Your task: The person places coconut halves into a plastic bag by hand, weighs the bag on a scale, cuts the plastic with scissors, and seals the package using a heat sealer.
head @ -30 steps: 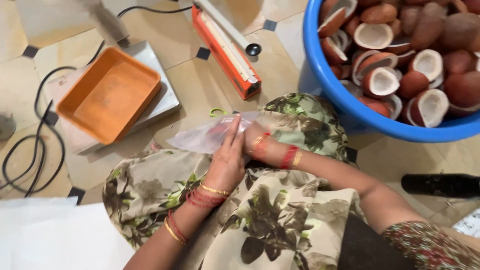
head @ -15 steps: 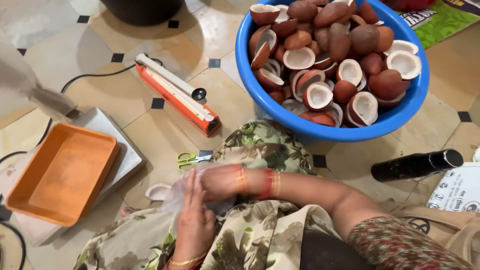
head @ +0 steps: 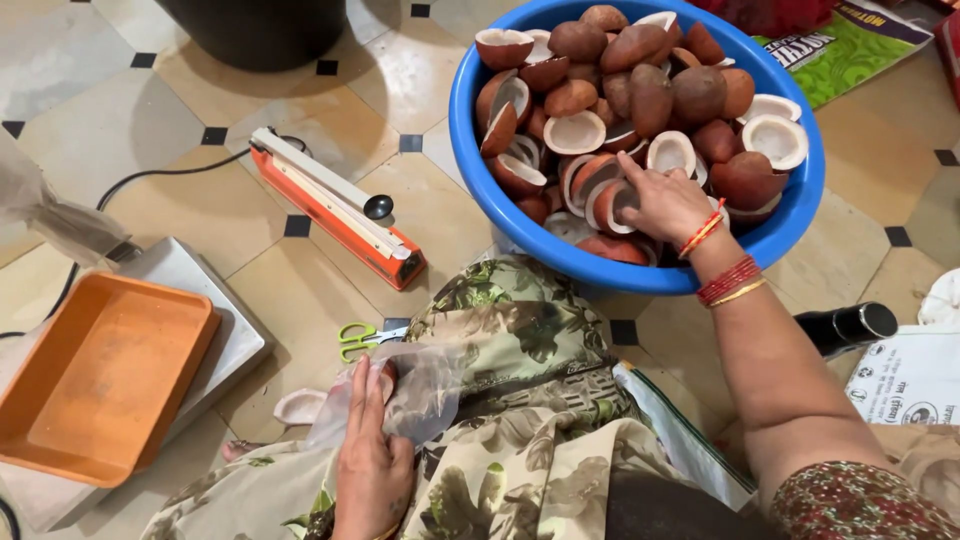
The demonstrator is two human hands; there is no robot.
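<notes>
My right hand [head: 665, 203] reaches into a big blue tub [head: 500, 205] heaped with brown coconut halves [head: 640, 100], its fingers on one half near the tub's near side. My left hand [head: 372, 455] rests on my lap, pressing down a clear plastic bag [head: 425, 385] that has a coconut piece in it. Both wrists wear red and gold bangles.
An orange tray [head: 105, 375] sits on a flat scale at the left. An orange heat sealer [head: 335, 210] lies on the tiled floor, with green-handled scissors [head: 365, 335] near my knee. A black bottle [head: 850, 325] lies at the right, and a coconut half [head: 300, 405] lies on the floor.
My right hand has left the bag on my lap and moved up into the blue tub. The view has swung toward the tub. My left hand stays on the bag.
</notes>
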